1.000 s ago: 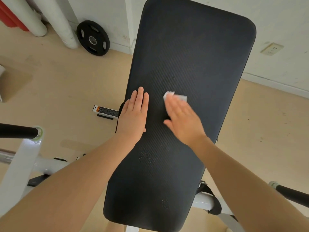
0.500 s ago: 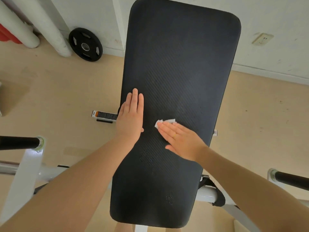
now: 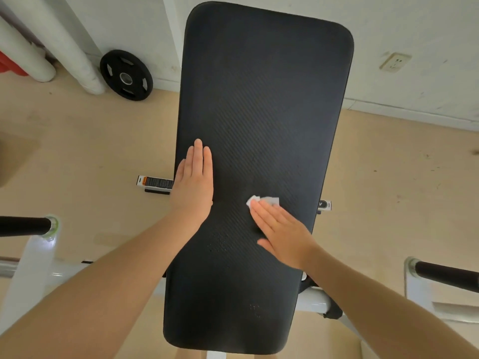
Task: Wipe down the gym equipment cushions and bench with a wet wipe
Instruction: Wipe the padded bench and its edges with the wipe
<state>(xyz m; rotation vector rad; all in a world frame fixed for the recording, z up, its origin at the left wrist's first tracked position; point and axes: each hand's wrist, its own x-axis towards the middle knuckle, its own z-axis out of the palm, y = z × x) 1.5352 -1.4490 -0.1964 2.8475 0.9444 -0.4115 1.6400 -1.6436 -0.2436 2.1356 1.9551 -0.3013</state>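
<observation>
Black cushion: the ribbed bench pad fills the middle of our view, running from 12 o'clock down to 6 o'clock; a few small wet specks show on its near half.
Our left hand: our left hand lies flat on the pad's edge at 9 o'clock, fingers straight and together, gripping nothing.
Our right hand: our right hand is flat too, fingers extended, pressing the wipe down under its fingertips rather than closing around it.
Wet wipe: the crumpled white wet wipe sits on the pad's side at 3 o'clock, peeking out beyond our right fingertips, well apart from our left hand.
Frame: white tubes with black grips flank us at 8 and 4 o'clock.
Floor: at 11 o'clock a black weight plate leans on the wall, beside white pipes.
Wall: a socket sits at 2 o'clock.
</observation>
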